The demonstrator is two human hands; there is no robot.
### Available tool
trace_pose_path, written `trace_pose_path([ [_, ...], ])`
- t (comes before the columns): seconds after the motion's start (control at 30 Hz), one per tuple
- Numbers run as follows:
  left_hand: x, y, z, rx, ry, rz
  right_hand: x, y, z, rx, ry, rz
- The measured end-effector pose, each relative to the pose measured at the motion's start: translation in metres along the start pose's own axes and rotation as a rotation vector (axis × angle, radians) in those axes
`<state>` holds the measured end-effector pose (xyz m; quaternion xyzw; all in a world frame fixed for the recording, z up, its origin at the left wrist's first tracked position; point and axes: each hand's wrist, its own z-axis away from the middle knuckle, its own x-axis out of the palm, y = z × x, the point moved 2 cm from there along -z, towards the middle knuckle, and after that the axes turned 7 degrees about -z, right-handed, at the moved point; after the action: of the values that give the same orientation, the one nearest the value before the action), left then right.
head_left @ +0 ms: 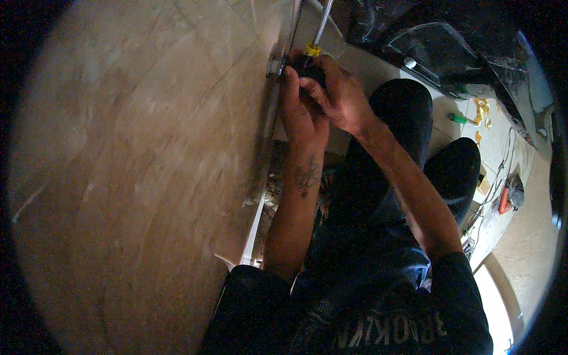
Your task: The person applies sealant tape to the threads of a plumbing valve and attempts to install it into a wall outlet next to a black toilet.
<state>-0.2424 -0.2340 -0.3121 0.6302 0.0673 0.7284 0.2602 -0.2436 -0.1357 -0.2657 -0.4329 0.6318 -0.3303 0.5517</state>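
Note:
My right hand (pixel 342 100) is closed around the dark handle of a screwdriver (pixel 312 51). A yellow collar shows above the fingers, and the bright metal shaft runs up and away past the top of the picture. Close beside it on the left, my left hand (pixel 299 106) is closed, with its fingertips at a narrow dark edge along a large beige stone-look surface (pixel 142 148). The hands overlap, so what the left fingers pinch, if anything, is hidden.
My bent knees (pixel 402 106) are right of the hands. Farther right, a pale sheet (pixel 494 154) bears a green-handled tool (pixel 457 118), yellow scraps (pixel 482 111), a cable and a red-and-dark tool (pixel 510 195). Dark glossy sheeting (pixel 438 41) lies at the upper right.

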Motion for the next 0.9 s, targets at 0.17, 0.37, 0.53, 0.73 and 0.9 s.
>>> trace_pose_path([
  [0.17, 0.015, -0.002, -0.001, -0.031, 0.260, -0.055, 0.002, 0.009, -0.003, -0.034, 0.029, -0.187],
  [0.37, 0.015, 0.003, 0.002, 0.008, 0.244, -0.084, 0.001, 0.022, 0.001, 0.413, -0.135, -0.588],
  [0.53, 0.016, 0.006, -0.001, 0.126, 0.252, -0.211, -0.003, 0.005, 0.000, 0.751, -0.211, -0.711],
  [0.73, 0.018, 0.002, -0.003, 0.096, 0.339, -0.222, -0.014, 0.007, 0.004, -0.105, -0.059, 0.007],
  [0.9, 0.011, 0.010, -0.005, 0.161, 0.233, -0.233, 0.001, 0.009, -0.006, 0.005, -0.209, 0.085],
])
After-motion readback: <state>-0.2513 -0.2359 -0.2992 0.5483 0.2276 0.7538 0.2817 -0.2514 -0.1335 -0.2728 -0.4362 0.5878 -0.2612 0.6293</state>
